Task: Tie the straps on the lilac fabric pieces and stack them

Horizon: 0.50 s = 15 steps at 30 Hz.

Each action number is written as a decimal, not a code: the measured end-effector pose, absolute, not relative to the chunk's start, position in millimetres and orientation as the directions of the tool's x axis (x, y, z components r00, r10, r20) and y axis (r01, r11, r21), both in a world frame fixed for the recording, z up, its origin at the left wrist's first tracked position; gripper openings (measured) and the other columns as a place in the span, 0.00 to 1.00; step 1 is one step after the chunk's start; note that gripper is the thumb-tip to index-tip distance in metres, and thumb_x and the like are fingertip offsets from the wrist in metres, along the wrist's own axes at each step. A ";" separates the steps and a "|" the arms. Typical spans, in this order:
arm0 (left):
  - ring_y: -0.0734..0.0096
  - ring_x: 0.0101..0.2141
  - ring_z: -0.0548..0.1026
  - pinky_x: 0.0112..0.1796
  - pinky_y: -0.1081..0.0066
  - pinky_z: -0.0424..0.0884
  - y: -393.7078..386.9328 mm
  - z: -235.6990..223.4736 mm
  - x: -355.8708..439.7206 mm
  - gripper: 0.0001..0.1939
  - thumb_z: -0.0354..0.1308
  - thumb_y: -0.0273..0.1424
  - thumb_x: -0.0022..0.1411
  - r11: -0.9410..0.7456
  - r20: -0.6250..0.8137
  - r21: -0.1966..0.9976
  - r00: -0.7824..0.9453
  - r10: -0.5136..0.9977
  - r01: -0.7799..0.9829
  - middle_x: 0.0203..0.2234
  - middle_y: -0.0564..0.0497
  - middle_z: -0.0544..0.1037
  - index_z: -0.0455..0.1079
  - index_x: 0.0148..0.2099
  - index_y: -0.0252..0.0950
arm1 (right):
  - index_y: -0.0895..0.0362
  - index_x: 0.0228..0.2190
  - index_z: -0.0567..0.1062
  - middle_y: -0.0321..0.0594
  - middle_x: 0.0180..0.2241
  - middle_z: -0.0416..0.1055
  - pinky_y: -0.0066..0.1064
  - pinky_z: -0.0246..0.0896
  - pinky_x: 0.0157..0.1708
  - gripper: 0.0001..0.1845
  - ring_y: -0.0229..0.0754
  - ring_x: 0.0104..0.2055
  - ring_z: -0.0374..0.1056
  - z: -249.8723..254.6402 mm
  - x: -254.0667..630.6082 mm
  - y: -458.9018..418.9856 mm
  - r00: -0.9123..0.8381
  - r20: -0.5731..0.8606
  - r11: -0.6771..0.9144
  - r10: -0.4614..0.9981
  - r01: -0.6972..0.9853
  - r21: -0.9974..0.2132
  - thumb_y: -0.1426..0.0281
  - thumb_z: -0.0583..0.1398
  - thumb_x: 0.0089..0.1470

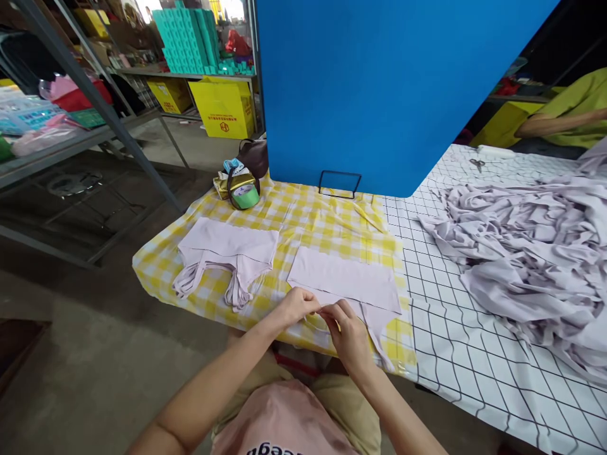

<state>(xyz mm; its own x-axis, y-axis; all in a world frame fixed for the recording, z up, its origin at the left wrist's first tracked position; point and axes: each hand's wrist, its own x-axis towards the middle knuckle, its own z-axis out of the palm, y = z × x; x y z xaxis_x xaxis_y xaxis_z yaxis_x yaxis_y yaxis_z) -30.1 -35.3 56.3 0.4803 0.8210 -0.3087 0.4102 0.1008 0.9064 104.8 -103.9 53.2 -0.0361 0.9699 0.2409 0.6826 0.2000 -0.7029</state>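
A pale lilac garment (pixel 346 281) lies flat on the yellow checked cloth (pixel 313 221) right in front of me. My left hand (pixel 296 305) and my right hand (pixel 348 332) meet at its near edge, both pinching the fabric and its thin strap. A stack of the same lilac garments (pixel 227 249), with straps hanging toward me, lies to the left on the cloth, apart from both hands.
A large heap of lilac fabric (pixel 531 246) covers the white grid table (pixel 455 354) at right. A blue board (pixel 379 88) stands behind on a wire stand. A tape roll (pixel 245 196) and bag sit at back left. Another person's arm (pixel 559 123) and scissors (pixel 477 163) are at far right. Metal shelving stands at left.
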 end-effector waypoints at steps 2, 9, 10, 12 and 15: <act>0.78 0.18 0.60 0.22 0.77 0.57 -33.0 50.8 -29.6 0.12 0.49 0.31 0.49 0.092 -0.304 0.912 0.505 0.808 0.400 0.12 0.57 0.61 0.63 0.17 0.32 | 0.55 0.27 0.71 0.39 0.27 0.66 0.27 0.57 0.29 0.14 0.38 0.28 0.64 51.0 108.5 -100.6 -0.080 0.262 0.242 0.962 0.696 -0.676 0.67 0.48 0.59; 0.67 0.37 0.68 0.41 0.68 0.64 -12.4 33.0 -23.1 0.04 0.53 0.27 0.53 -0.192 -0.069 0.855 0.473 0.879 0.482 0.31 0.50 0.72 0.69 0.31 0.34 | 0.55 0.24 0.68 0.40 0.26 0.67 0.30 0.57 0.30 0.12 0.40 0.28 0.64 43.6 129.0 -71.1 0.055 0.099 0.036 0.994 0.677 -0.735 0.65 0.49 0.53; 0.65 0.40 0.67 0.43 0.66 0.63 -9.0 30.3 -22.0 0.04 0.55 0.27 0.53 -0.318 0.002 0.783 0.508 0.861 0.535 0.35 0.49 0.71 0.69 0.34 0.34 | 0.55 0.24 0.67 0.39 0.25 0.67 0.30 0.57 0.29 0.11 0.41 0.27 0.64 41.7 132.4 -65.1 0.080 0.056 -0.012 0.995 0.672 -0.740 0.64 0.50 0.52; 0.61 0.43 0.66 0.44 0.62 0.63 -3.3 25.3 -19.2 0.05 0.55 0.29 0.56 -0.565 0.099 0.563 0.629 0.771 0.603 0.38 0.46 0.70 0.68 0.37 0.34 | 0.55 0.23 0.66 0.38 0.21 0.67 0.30 0.56 0.27 0.11 0.41 0.24 0.63 37.2 138.1 -53.8 0.096 -0.001 -0.065 0.995 0.670 -0.740 0.63 0.50 0.50; 0.60 0.42 0.67 0.41 0.62 0.66 2.8 20.6 -13.8 0.05 0.51 0.26 0.60 -0.709 0.103 0.382 0.735 0.671 0.593 0.36 0.44 0.71 0.68 0.36 0.33 | 0.54 0.22 0.65 0.36 0.17 0.66 0.30 0.55 0.24 0.11 0.41 0.22 0.62 30.5 143.6 -41.0 0.087 -0.052 -0.097 0.995 0.674 -0.733 0.63 0.49 0.48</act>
<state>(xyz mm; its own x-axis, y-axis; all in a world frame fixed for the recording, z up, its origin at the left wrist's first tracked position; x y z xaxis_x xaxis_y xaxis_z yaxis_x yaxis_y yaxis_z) -13.8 2.8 20.6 0.7348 0.6705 0.1026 0.5934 -0.7087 0.3816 143.6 -41.0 30.5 0.0867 0.9949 -0.0521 0.6736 -0.0971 -0.7327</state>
